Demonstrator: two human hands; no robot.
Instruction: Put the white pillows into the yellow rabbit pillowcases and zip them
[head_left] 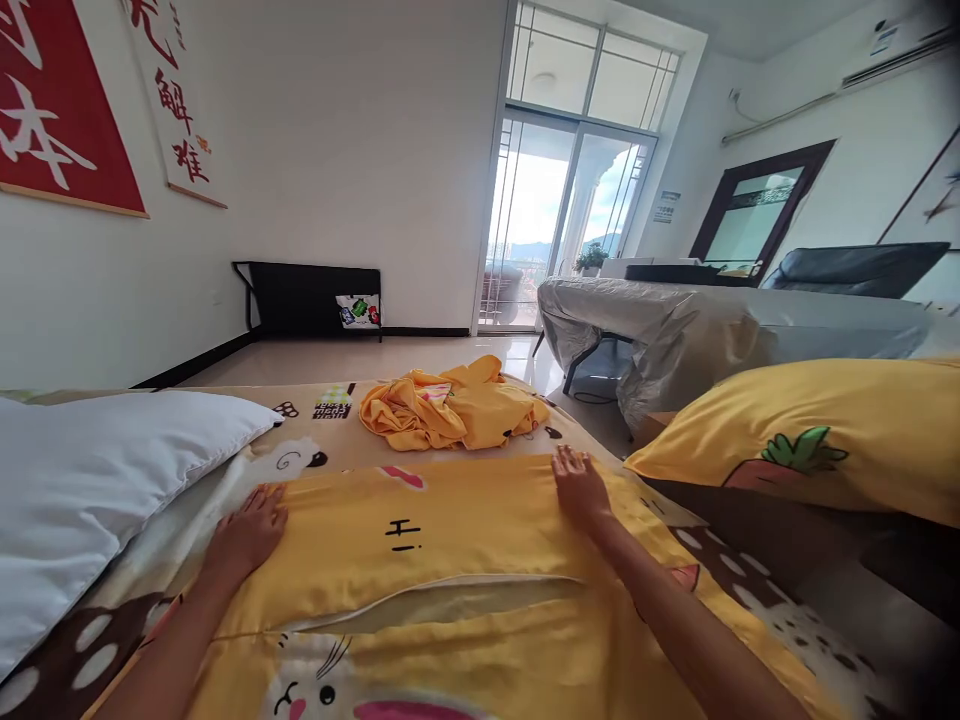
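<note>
yellow pillowcase [480,500] lies with slit [450,604] crosswise, left hand [251,525] and right hand [581,487] open along its far edge.

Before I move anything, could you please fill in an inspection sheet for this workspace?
Surface: patterned cloth with cartoon prints.
Main item: yellow pillowcase, spread out, its opening gaping slightly.
Clutter: crumpled orange cloth beyond it; white pillow left, yellow pillow right.
Hands: left hand and right hand, both palm-down on the pillowcase near its far edge.
Cables: thin cord by the wall socket, upper right.
Surroundings: plastic-covered table, sliding glass door.
</note>
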